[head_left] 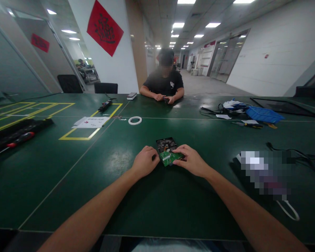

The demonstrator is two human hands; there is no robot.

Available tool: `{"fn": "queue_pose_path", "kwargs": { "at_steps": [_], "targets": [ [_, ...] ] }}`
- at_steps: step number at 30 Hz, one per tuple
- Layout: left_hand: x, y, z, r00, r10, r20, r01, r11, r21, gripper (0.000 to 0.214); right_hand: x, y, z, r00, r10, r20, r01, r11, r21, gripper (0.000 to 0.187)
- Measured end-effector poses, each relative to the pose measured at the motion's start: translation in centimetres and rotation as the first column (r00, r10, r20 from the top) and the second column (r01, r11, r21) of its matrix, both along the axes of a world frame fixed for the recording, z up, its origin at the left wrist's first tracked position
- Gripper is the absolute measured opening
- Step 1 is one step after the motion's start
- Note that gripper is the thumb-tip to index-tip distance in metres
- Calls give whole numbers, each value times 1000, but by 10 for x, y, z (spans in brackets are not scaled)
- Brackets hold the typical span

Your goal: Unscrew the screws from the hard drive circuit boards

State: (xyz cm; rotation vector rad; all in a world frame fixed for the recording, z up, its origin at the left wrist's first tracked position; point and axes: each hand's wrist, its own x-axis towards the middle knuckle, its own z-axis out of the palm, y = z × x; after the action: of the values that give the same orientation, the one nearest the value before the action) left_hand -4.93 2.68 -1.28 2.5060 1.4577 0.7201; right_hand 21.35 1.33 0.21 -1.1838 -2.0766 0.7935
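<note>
In front of me on the green table lies a hard drive (166, 142) with a dark metal body. Over its near part is a green circuit board (168, 159), slightly askew to the body. My right hand (190, 161) grips the board's right side between thumb and fingers. Just left of the drive, my left hand (146, 161) is closed, its fingers curled in beside the board's left edge. Whether something is pinched in those fingers is hidden.
A white tape roll (135, 120) and a paper sheet (91, 122) lie beyond my left hand. Farther right are a blue basket (265, 114) and a screwdriver (248, 124). A blurred-out object (262, 175) with a strap lies near right. Across sits a person (165, 82) handling something dark.
</note>
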Motion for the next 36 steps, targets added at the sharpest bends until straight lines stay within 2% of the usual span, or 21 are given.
{"fn": "queue_pose_path", "kwargs": {
  "at_steps": [3, 6, 14, 24, 32, 36],
  "targets": [
    [-1, 1, 0, 1000, -26, -2, 26, 1000, -4, 17, 4, -3, 6, 997, 18, 71, -20, 999, 29, 51],
    [-1, 2, 0, 1000, -17, -5, 17, 1000, -7, 16, 5, -3, 9, 988, -21, 155, 5, 995, 102, 43],
    [0, 1, 0, 1000, -15, -14, 15, 1000, 1, 15, 1, -1, 3, 971, -45, 233, -3, 980, 200, 41],
    [-2, 1, -2, 1000, -4, -20, 3, 1000, -25, 15, 2, 5, 2, 977, -18, 214, -23, 981, 191, 39],
    [-1, -2, 1, 1000, -6, 11, 7, 999, -40, 11, 0, 5, -5, 961, -15, 277, -43, 978, 202, 41],
    [-1, -4, 0, 999, -21, 27, 23, 998, -65, 16, 1, 7, -5, 957, -7, 289, -55, 977, 205, 40]
  ]
}}
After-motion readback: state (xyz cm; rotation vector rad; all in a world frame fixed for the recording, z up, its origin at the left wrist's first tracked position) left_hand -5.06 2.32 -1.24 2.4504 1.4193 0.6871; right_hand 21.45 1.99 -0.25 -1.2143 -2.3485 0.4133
